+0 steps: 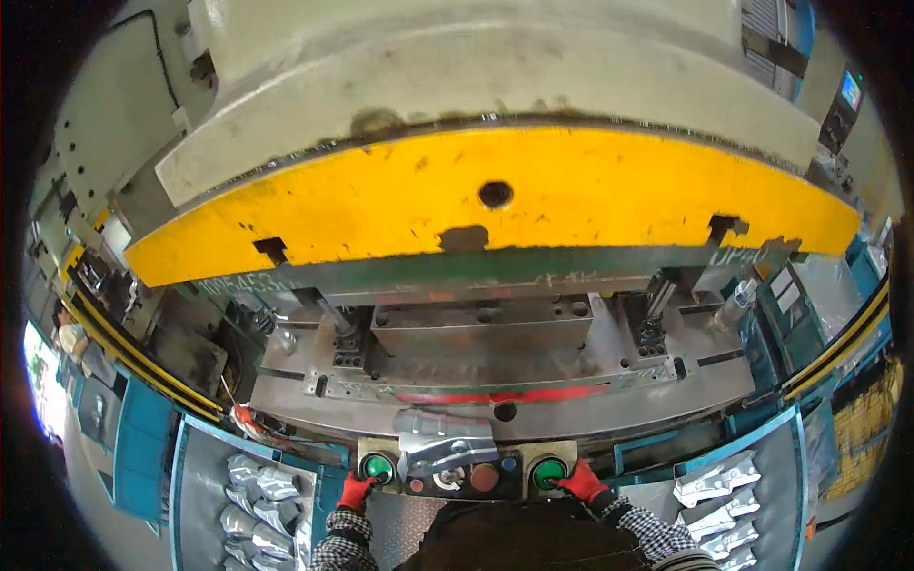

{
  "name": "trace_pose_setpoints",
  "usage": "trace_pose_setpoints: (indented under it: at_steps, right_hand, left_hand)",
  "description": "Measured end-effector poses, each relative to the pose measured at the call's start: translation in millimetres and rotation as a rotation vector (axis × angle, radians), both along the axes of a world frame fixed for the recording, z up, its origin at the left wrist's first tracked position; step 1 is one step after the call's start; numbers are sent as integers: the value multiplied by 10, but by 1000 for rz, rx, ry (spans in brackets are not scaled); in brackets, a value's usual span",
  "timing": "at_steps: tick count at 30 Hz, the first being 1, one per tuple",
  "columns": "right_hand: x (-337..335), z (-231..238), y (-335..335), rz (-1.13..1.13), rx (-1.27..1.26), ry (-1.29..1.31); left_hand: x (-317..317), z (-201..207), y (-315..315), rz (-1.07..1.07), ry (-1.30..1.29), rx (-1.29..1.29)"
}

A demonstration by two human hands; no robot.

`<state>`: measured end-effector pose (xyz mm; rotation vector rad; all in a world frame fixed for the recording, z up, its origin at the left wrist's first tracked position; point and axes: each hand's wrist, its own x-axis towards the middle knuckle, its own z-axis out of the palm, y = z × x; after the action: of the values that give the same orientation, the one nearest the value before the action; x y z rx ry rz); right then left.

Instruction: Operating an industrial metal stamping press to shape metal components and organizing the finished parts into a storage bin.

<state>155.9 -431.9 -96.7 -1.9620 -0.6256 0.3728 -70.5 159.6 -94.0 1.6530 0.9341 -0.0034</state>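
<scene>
My left hand (357, 492), in a red glove, rests at the edge of the left green push button (378, 466) on the press's control console. On the other side my right hand (584, 483), gloved alike, reaches a finger to the rim of the right green push button (549, 471). Neither hand holds anything; the fingers look apart, though partly hidden. Between the buttons, a shaped silver sheet-metal part (443, 440) lies over the back of the console (509, 487). Beyond it stands the press die (481, 335), under the raised yellow ram (381, 205).
At left, a blue-framed bin (178, 485) holds several silver formed parts (257, 523). Another blue-framed bin (798, 476) at right holds several stamped parts (719, 504). Yellow-and-black guard rails (143, 366) flank the press. A red-and-white bundle (249, 423) lies left of the bed.
</scene>
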Motion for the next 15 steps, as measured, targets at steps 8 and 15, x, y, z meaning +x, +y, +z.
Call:
trace_pose_setpoints:
  at_steps: [8,15]
  right_hand:
    - [59,393,-89,68,29,278]
    - [36,8,-532,-142,18,475]
  left_hand:
    - [1540,2049,145,-539,-266,526]
    - [3883,4197,-1106,-460,-672,1420]
